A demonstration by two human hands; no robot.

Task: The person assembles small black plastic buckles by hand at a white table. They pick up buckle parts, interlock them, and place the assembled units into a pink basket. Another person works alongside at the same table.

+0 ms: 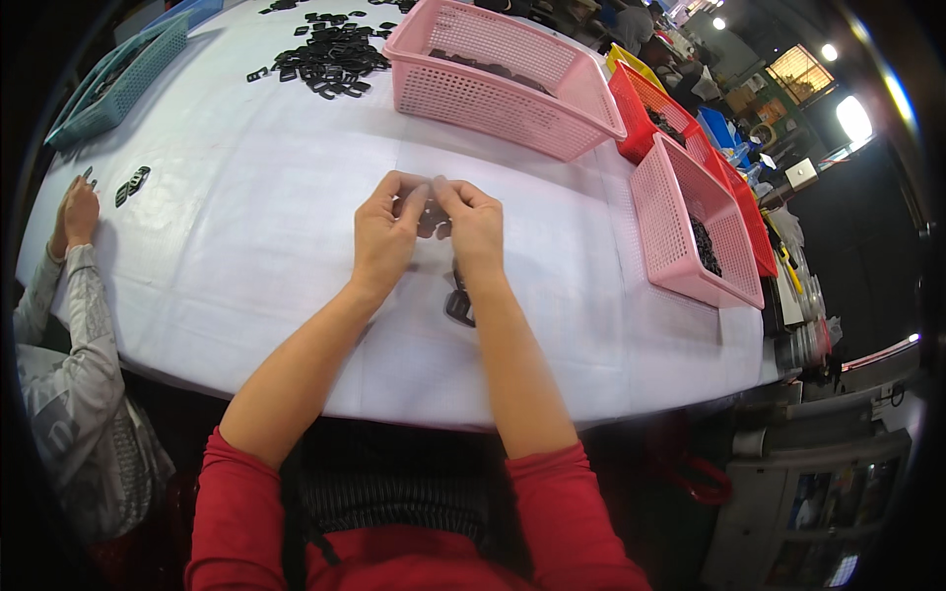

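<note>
Over the middle of the white table, my left hand (386, 236) and my right hand (477, 231) meet, fingers and thumbs closed round a small black plastic buckle (430, 219). The fingers cover much of it, so its exact form is hard to make out. Another black slotted buckle (459, 307) lies on the tabletop beneath my right wrist, which partly hides it. Beyond my hands, toward the far side, a heap of similar black buckles (335, 57) is spread on the table (266, 246).
A large pink basket (483, 103) stands beyond my hands; a smaller pink basket (662, 222), holding black pieces, is at the right beside red baskets (631, 108). At the left are a teal basket (128, 103), a few loose buckles (131, 185) and a co-worker's hands (79, 214).
</note>
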